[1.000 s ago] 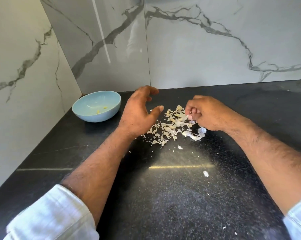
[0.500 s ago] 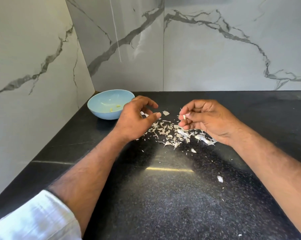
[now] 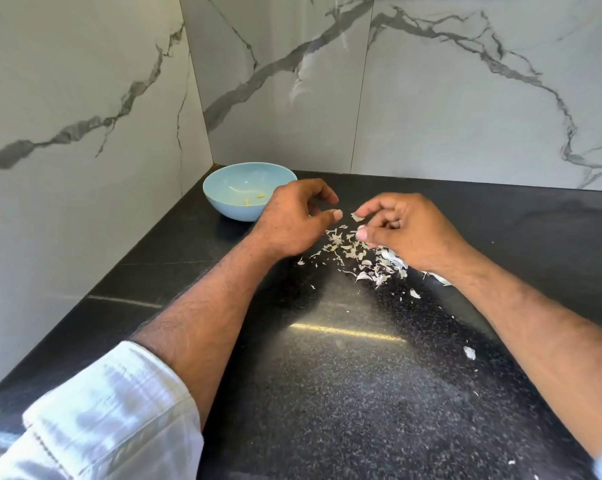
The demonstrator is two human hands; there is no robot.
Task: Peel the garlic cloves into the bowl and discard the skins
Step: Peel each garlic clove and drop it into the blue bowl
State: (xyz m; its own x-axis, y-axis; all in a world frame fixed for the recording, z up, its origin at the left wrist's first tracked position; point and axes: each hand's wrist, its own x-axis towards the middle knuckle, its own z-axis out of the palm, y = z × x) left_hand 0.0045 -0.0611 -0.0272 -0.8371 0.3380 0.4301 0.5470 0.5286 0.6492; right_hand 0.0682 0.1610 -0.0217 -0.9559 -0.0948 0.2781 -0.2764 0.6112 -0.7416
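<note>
Hovering with fingers loosely curled and empty, the left hand [image 3: 292, 220] waits; the right hand [image 3: 407, 230] pinches a small clove [image 3: 361, 229], likely light, slippery, best held end-to-end.

There was one blue bowl [image 3: 223, 199] with two peeled garlic pieces [image 3: 254, 199] inside, two hands, and skin flakes [image 3: 358, 258] too many to count.

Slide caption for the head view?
Hands over garlic skins on black counter, blue bowl behind.
</note>
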